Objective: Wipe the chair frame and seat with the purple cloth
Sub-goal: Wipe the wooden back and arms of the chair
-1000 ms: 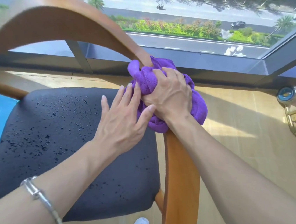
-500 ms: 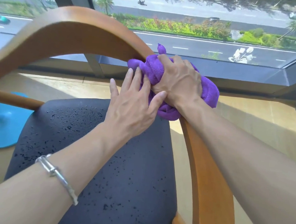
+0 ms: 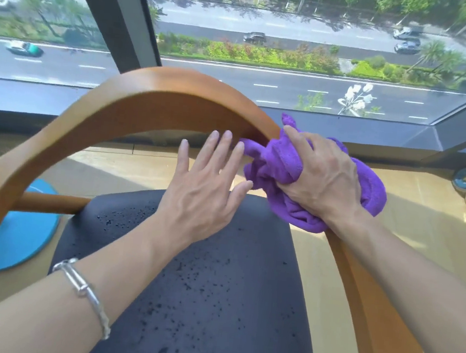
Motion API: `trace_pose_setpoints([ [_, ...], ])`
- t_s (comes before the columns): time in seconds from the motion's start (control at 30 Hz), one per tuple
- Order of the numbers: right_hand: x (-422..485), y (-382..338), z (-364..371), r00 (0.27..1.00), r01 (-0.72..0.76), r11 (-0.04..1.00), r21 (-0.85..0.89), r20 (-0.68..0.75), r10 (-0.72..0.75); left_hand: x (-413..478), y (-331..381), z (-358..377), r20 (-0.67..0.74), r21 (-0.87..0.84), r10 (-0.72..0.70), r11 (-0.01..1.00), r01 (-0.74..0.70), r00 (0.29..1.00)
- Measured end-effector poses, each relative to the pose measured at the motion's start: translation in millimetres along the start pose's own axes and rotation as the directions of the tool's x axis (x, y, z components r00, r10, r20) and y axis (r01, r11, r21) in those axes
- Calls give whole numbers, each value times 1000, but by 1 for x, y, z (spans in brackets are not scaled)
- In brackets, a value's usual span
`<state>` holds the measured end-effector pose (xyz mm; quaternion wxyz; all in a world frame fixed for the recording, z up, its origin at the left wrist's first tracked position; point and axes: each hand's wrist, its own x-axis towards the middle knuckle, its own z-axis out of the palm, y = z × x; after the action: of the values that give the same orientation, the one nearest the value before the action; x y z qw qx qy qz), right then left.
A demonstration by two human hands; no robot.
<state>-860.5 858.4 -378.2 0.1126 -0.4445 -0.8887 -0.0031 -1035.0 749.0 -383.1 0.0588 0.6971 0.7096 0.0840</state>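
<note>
From the left, the chair frame (image 3: 154, 93) arches up over the seat (image 3: 212, 303), with a blue disc (image 3: 18, 234) on the floor behind it. The left hand (image 3: 204, 190), a silver bracelet (image 3: 82, 290) on its wrist, has come away from the cloth it was overlapping a moment ago. It now reaches over the seat's back edge with straight, spread fingers, its grip apart and holding nothing. The fingertips (image 3: 226, 135) sit at the inner edge of the back rail, though whether they press on the wood I cannot tell. The thumb lies just beside the cloth.

The seat is speckled with dark droplets (image 3: 197, 282) across most of its top, so by the look of it that part of the job has not begun.

To the right, the purple cloth (image 3: 273, 163) stays bunched around the frame's right bend, where the back rail turns down into the arm. The right hand (image 3: 323, 180) lies knuckles-up over it with the fingers curled into the folds, its grip clamped on the cloth and bearing down on the wood. It has barely moved along the rail, so I judge it is scrubbing this bend, with most of the arch to the left still to do.
</note>
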Motion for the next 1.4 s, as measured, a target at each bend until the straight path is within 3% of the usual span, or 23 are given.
trace_pose_setpoints([
  [0.17,15,-20,13,990,131,985,-113,-29,-135,-9,-38,-17,-63,25,-47,999,48,997],
  [0.3,38,-38,26,975,172,972,-162,-110,-191,-30,-82,-34,-77,61,-173,982,177,982],
  [0.53,70,-70,33,840,364,875,-321,-293,-457,-83,-147,-50,-70,119,-403,905,409,912],
  [0.63,93,-107,36,768,450,809,-380,-298,-567,-94,-149,-54,-88,98,-431,893,439,898],
  [0.83,107,-187,51,688,574,758,-309,-321,-651,-103,-158,-67,-154,33,-489,866,499,859],
  [1.0,94,-250,72,638,688,675,-267,-219,-738,-126,-168,-68,-154,4,-543,835,550,825],
  [1.1,94,-248,69,605,723,628,-288,-176,-777,-134,-169,-66,-151,46,-538,834,549,830],
  [1.27,109,-169,42,630,659,636,-401,-167,-758,-119,-151,-61,-112,24,-550,831,556,827],
  [1.4,92,-100,25,745,553,750,-364,-188,-640,-93,-124,-57,-103,46,-461,883,467,882],
])
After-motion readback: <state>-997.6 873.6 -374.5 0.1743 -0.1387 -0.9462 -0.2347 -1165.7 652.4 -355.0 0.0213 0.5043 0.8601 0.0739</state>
